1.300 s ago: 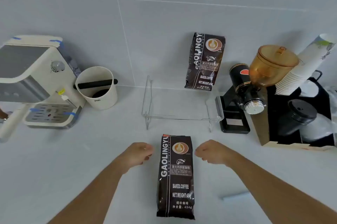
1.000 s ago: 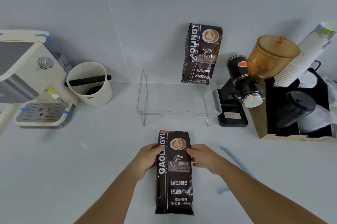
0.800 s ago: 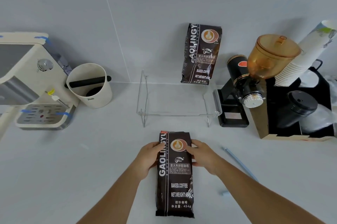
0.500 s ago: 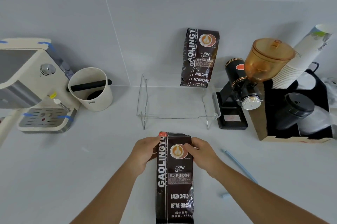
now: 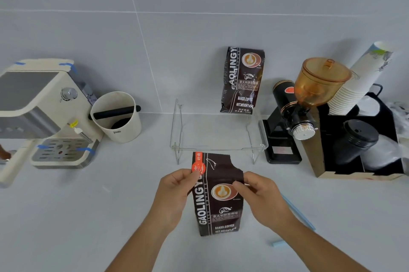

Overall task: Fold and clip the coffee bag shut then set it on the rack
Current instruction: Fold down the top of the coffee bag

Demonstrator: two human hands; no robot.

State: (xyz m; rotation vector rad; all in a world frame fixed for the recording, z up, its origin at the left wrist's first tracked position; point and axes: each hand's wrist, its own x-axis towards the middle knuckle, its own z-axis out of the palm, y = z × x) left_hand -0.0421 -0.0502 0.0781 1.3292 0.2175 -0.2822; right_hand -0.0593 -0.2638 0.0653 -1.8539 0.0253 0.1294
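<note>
- The dark coffee bag (image 5: 218,201) stands upright on the white counter (image 5: 66,216), just in front of the clear rack (image 5: 218,136), its printed face toward the camera.
- The left hand (image 5: 174,192) pinches the bag's upper left edge, thumb and fingers closed on it beside the round red sticker (image 5: 198,168).
- The right hand (image 5: 257,192) pinches the bag's upper right edge, fingers closed on the foil near the latte-art logo.
- The bag's flattened top flap rises above both hands; its right corner looks torn or notched.
- A second coffee bag (image 5: 242,80) of the same print stands at the back right of the rack, leaning against the tiled wall.
- A light blue clip (image 5: 297,212), long and thin, lies on the counter just right of the right forearm.
- An espresso machine (image 5: 42,112) sits far left, with a cream knock box (image 5: 116,116) beside it.
- A black grinder (image 5: 290,121) with an amber hopper stands right of the rack, next to a stack of paper cups (image 5: 358,79).
</note>
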